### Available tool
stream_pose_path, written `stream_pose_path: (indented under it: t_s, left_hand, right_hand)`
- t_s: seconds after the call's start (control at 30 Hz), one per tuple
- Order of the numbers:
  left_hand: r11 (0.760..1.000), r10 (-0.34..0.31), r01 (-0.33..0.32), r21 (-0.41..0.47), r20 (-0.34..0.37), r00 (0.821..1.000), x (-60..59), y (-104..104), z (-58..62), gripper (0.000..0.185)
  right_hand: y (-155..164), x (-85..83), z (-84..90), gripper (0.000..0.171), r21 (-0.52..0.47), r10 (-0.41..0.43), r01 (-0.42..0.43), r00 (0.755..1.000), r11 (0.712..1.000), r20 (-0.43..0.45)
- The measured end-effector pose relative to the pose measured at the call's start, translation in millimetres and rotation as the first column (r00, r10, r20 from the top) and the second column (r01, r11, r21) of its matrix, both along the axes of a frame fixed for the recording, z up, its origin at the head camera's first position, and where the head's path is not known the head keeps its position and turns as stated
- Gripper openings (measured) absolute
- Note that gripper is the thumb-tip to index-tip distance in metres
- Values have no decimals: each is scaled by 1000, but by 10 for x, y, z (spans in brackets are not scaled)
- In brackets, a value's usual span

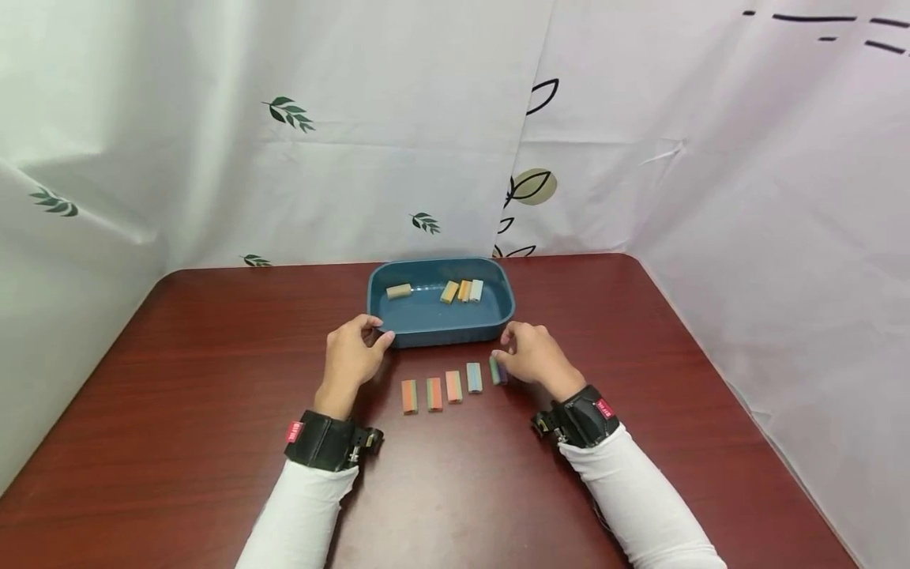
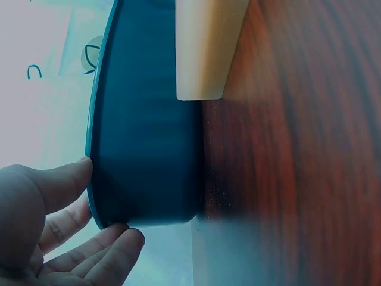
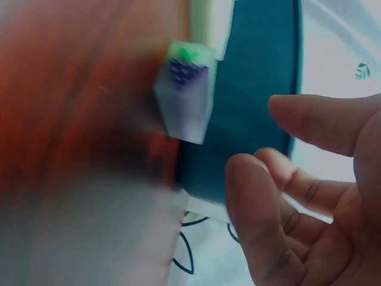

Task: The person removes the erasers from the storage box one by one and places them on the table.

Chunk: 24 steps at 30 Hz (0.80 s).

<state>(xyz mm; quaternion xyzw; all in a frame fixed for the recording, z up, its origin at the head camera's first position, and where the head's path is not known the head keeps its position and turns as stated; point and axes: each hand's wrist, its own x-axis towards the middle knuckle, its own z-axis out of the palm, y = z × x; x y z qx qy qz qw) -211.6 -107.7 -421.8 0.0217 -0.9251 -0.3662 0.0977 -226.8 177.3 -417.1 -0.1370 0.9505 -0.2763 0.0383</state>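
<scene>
Head view: your left hand (image 1: 353, 352) sits at the near left corner of the blue tray (image 1: 398, 336), fingers loosely bent. Only the left wrist view shows the contact: thumb and fingertips (image 2: 119, 238) touch the tray's rim and outer wall (image 2: 149, 149), curled round nothing.

Your right hand (image 1: 535, 356) lies just in front of the tray's near right corner. Its fingers are relaxed and apart in the right wrist view, holding nothing. A green-and-purple block (image 1: 498, 370) lies just beside the fingertips in the head view; the right wrist view shows it blurred (image 3: 187, 89), apart from the fingers (image 3: 309, 119), against the tray wall (image 3: 262, 71).

Four more striped blocks (image 1: 441, 388) lie in a row on the worktop (image 1: 178, 411) between your hands. Four blocks (image 1: 449, 292) lie inside the tray, beyond the fingers. White printed curtains (image 1: 355, 118) close off the back.
</scene>
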Motion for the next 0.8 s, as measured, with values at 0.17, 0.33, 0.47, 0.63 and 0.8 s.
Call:
stream_pose_path:
  t_s: [0.17, 0.33, 0.47, 0.63, 0.8]
  left_hand:
    - [1000, 1, 0, -22, 9, 1000, 10, -41, -2, 32]
    - [1000, -16, 16, -10, 7, 1000, -1, -21, 0, 33]
    - [1000, -7, 7, -9, 7, 1000, -18, -13, 21, 33]
    - [1000, -9, 9, 8, 7, 1000, -30, 9, 33, 33]
    - [1000, 7, -7, -2, 20, 1000, -8, 17, 23, 32]
  right_hand:
    - [-17, -47, 88, 17, -58, 53, -58, 995, 997, -90]
    - [-62, -145, 237, 13, -79, 112, -132, 969, 988, -222]
    - [-163, -247, 340, 16, -58, 181, -204, 946, 977, -269]
    - [-273, -397, 437, 18, -17, 188, -202, 938, 979, -292]
    - [-400, -535, 501, 18, 33, 207, -205, 954, 978, -217]
